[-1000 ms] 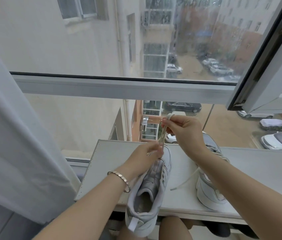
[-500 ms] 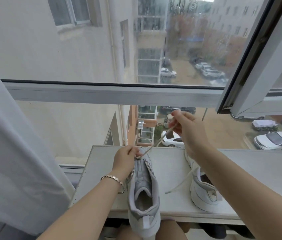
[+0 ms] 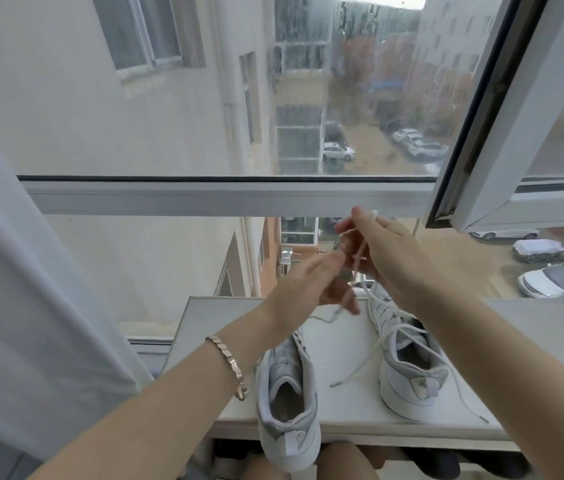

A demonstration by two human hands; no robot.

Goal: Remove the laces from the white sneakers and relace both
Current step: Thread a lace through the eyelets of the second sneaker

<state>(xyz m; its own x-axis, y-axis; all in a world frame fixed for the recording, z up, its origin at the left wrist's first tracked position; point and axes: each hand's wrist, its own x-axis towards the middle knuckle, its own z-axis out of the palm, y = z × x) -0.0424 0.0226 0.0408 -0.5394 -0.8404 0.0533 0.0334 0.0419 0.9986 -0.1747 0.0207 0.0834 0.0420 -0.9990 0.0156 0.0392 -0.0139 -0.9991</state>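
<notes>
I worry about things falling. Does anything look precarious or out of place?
The near sneaker sits with its heel past the front edge of the ledge; the other sneaker rests fully on it. A loose lace trails across the ledge.

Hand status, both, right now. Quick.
Left hand: at the lace, fingers blurred; grip cannot be told.
Right hand: closed, pinching the lace's upper end between thumb and finger.

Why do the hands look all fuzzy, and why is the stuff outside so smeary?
Head view: both the left hand and the right hand, which pinches the lace, are smeared by motion, while the sneakers look sharp; head view, upper glass: raindrops blur the buildings; light is soft and grey, no hard shadows.
</notes>
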